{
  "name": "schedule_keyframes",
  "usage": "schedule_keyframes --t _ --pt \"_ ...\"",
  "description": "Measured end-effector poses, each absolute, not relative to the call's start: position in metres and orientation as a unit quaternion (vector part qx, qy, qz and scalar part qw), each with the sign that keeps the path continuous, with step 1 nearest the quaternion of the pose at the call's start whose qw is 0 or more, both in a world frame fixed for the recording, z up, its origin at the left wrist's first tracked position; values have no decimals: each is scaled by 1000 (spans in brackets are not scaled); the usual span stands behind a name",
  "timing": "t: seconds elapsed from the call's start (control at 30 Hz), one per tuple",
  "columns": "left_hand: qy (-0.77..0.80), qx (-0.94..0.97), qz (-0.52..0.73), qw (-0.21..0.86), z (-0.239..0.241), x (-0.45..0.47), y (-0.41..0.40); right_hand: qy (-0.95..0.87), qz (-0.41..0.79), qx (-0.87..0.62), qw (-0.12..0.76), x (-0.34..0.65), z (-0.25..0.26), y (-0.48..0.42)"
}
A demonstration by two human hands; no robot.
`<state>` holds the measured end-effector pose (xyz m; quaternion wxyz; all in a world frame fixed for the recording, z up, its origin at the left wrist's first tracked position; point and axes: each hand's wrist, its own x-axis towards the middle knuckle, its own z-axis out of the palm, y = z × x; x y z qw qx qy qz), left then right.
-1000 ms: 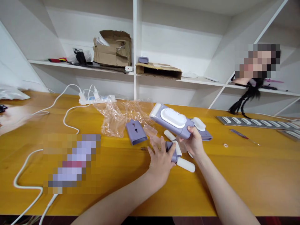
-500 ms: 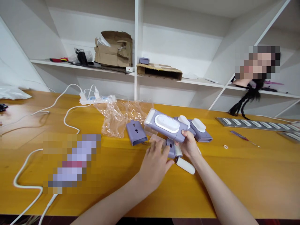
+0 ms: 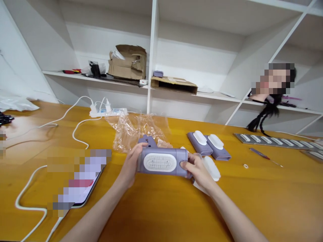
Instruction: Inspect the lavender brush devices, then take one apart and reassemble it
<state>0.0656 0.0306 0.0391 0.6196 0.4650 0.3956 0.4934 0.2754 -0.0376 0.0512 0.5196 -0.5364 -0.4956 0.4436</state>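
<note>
I hold a lavender brush-like device with a white oval bristle pad level above the yellow wooden table. My left hand grips its left end, fingers wrapped round it. My right hand grips its right end, thumb on top. A white oblong part lies on the table just behind my right hand. Another lavender piece peeks out behind the device's left end.
Two more lavender units with white pads lie to the right. Crumpled clear plastic sits behind the device. A power strip with white cables is at the back left, a tablet at the left. A tray of white pieces and a screwdriver lie at the right.
The device has come down from a tilted one-handed hold to level. My left hand left the small parts on the table and took its left end. The view shifted slightly.
</note>
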Motion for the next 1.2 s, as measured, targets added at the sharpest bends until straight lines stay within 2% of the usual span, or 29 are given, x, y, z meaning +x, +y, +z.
schedule_keyframes --t 0.23,0.6,0.93,1.07,1.2 --pt "398 441 528 606 26 65 30 -568 403 -579 423 272 66 -45" --pt "367 454 555 593 19 63 28 -574 416 -551 440 273 48 -41" --pt "351 472 581 563 26 56 32 -625 368 -541 426 275 60 -49" --pt "342 489 573 561 22 56 32 -621 375 -578 373 276 61 -48" --pt "329 508 579 546 18 56 32 -644 327 -612 322 277 61 -48"
